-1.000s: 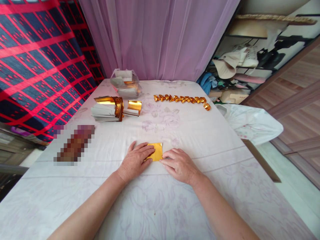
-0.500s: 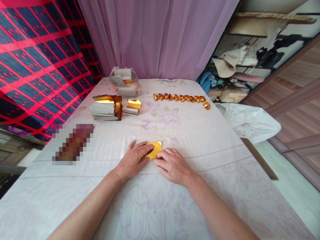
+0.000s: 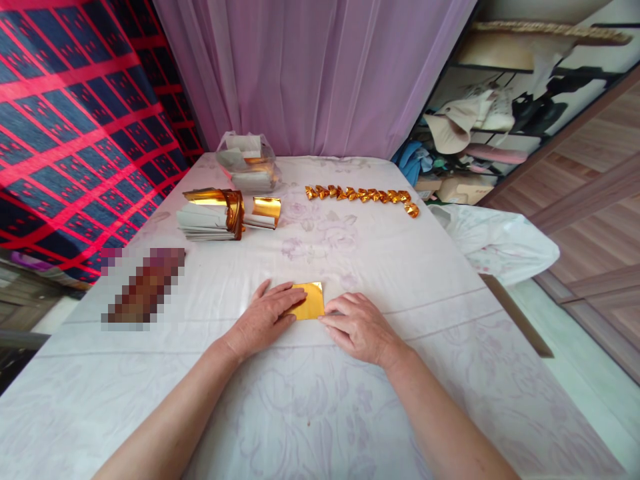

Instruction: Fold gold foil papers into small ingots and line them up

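A small folded piece of gold foil paper lies flat on the white floral cloth in front of me. My left hand rests palm down on its left part, fingers pressing the paper. My right hand lies flat beside the paper's right edge, its fingertips touching the lower right corner. Neither hand lifts the paper.
A stack of gold and white sheets and a smaller gold sheet lie at the back left. Behind them stands a clear plastic bag of sheets. A row of folded gold pieces runs across the back. A white bag hangs off the right edge.
My right hand slid left over the gold paper's lower edge, then back right to its corner. The left hand stayed pressing on the paper.
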Action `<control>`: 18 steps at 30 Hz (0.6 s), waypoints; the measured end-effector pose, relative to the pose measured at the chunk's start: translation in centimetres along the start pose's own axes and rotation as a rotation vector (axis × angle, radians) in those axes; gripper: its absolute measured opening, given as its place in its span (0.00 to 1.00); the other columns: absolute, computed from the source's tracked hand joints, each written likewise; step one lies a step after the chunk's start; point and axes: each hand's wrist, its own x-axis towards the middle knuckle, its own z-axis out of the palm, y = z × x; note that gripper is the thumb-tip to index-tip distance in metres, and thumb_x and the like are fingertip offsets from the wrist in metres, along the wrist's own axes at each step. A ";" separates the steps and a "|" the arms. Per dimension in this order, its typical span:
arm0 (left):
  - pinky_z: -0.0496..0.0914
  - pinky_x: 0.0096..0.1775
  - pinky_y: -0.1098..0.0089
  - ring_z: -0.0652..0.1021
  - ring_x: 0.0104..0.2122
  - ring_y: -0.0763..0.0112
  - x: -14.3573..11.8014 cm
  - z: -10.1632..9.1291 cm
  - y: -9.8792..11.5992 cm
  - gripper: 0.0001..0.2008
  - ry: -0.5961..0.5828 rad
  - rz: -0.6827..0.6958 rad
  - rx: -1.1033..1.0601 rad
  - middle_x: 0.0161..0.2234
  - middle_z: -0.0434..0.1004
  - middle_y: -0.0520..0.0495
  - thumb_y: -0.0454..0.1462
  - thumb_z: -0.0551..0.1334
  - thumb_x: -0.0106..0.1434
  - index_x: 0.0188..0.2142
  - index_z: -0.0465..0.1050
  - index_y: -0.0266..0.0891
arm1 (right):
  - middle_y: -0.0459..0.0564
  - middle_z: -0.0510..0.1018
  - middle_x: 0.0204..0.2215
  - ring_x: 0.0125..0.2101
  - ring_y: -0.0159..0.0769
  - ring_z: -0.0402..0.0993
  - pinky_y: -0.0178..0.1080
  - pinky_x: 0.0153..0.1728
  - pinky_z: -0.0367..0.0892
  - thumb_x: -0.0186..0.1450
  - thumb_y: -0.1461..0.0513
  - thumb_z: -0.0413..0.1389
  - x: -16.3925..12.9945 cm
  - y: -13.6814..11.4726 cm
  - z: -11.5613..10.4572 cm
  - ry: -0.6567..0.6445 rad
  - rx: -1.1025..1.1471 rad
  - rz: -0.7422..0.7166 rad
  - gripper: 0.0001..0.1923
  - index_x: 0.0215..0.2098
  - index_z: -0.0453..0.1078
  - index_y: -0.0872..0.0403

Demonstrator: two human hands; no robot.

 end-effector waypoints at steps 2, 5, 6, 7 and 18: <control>0.45 0.64 0.44 0.62 0.64 0.61 -0.1 -0.3 -0.1 0.24 -0.016 0.013 -0.022 0.61 0.68 0.48 0.31 0.55 0.66 0.60 0.63 0.49 | 0.47 0.78 0.36 0.37 0.36 0.69 0.41 0.40 0.60 0.66 0.65 0.56 0.0 0.1 0.0 0.007 0.005 -0.008 0.08 0.36 0.77 0.50; 0.45 0.64 0.45 0.62 0.64 0.62 -0.3 -0.6 -0.3 0.23 -0.021 0.028 -0.046 0.62 0.67 0.47 0.31 0.54 0.66 0.59 0.65 0.48 | 0.48 0.79 0.36 0.37 0.36 0.70 0.41 0.40 0.61 0.66 0.65 0.56 0.0 0.3 0.1 0.021 0.019 -0.010 0.08 0.35 0.77 0.50; 0.46 0.64 0.45 0.62 0.65 0.62 -0.4 -0.7 -0.4 0.22 -0.019 0.033 -0.049 0.62 0.67 0.46 0.31 0.54 0.66 0.59 0.65 0.47 | 0.47 0.79 0.35 0.37 0.36 0.71 0.41 0.41 0.61 0.65 0.66 0.56 0.0 0.3 0.2 0.028 0.028 -0.007 0.08 0.35 0.77 0.50; 0.46 0.64 0.45 0.61 0.65 0.62 -0.5 -0.7 -0.6 0.22 -0.016 0.038 -0.049 0.62 0.67 0.46 0.31 0.54 0.66 0.58 0.65 0.47 | 0.47 0.79 0.35 0.36 0.36 0.71 0.41 0.41 0.61 0.65 0.66 0.56 0.0 0.4 0.2 0.037 0.036 -0.003 0.08 0.34 0.77 0.50; 0.64 0.56 0.53 0.71 0.56 0.58 -1.4 -1.1 -0.3 0.11 0.228 0.105 0.070 0.55 0.73 0.44 0.30 0.57 0.63 0.41 0.75 0.43 | 0.46 0.79 0.33 0.35 0.34 0.71 0.40 0.39 0.62 0.65 0.67 0.56 0.1 0.5 0.6 0.077 0.058 0.023 0.09 0.31 0.76 0.51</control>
